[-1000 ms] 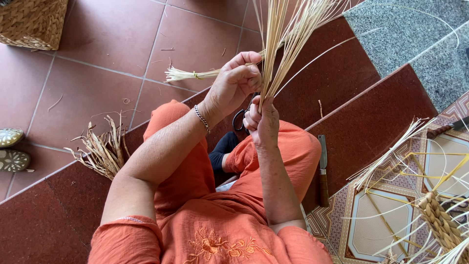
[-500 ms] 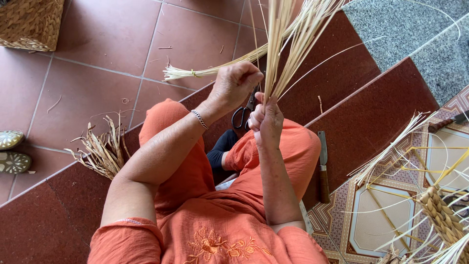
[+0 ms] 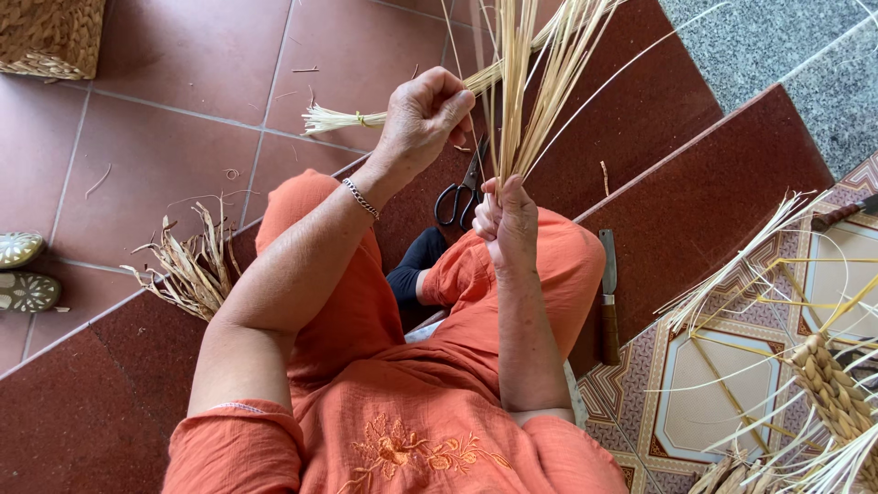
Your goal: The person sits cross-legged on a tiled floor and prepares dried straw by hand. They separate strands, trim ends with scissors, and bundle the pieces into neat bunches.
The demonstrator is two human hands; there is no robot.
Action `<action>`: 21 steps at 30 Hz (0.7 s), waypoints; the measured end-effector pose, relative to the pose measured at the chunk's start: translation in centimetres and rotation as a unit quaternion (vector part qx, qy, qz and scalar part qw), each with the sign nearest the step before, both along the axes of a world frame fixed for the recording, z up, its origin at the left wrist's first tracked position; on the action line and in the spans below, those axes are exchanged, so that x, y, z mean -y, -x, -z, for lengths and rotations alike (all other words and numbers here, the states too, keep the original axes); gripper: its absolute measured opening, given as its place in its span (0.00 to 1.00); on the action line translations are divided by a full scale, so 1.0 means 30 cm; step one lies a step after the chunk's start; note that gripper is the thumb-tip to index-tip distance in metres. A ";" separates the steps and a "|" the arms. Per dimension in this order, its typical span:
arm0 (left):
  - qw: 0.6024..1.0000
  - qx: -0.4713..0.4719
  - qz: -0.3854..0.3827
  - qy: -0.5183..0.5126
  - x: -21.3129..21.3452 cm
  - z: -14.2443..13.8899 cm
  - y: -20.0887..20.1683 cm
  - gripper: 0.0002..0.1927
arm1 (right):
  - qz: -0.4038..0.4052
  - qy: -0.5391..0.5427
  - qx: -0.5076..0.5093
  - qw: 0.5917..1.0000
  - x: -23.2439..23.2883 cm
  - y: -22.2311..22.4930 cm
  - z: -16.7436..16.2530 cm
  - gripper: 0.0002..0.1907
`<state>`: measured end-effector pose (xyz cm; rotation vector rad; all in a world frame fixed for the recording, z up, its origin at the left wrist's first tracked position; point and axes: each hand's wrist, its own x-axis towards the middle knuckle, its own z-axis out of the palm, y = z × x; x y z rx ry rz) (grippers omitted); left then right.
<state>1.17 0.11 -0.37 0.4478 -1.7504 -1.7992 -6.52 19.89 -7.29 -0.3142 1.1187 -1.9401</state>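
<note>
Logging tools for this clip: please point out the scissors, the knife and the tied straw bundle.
scissors [image 3: 455, 197]: head view, on the black handle loops.
knife [image 3: 607, 261]: head view, on the blade.
tied straw bundle [image 3: 340, 119]: head view, near its tie.

Pale straw stalks [image 3: 535, 87] stand upright, fanning; tied bundle [image 3: 352, 119] lies level.

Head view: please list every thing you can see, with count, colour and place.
straw bundle: one, pale yellow, upright in both hands
scissors: one, black handles, on the step between the knees
knife: one, brown handle, on the step at right
dry scraps: one pile, tan, step edge at left
woven basket: one, tan, top left
shoes: two, patterned, left edge
bracelet: one, silver, left wrist
left hand: grips straws
right hand: pinches bundle base
</note>
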 end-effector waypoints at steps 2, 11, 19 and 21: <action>1.000 -0.007 0.013 -0.019 -0.015 0.009 0.005 0.05 | -0.022 0.010 0.016 1.000 0.004 -0.013 -0.008 0.27; 1.000 -0.002 0.002 -0.002 -0.050 0.015 0.020 0.05 | -0.045 0.056 0.050 0.996 0.008 -0.027 -0.023 0.23; 0.994 0.023 0.047 0.099 -0.045 -0.022 0.002 0.06 | -0.088 0.109 0.101 0.985 -0.001 -0.003 -0.014 0.23; 0.985 0.036 0.042 0.161 -0.054 -0.028 -0.006 0.06 | -0.097 0.117 0.112 0.982 0.000 0.000 -0.007 0.23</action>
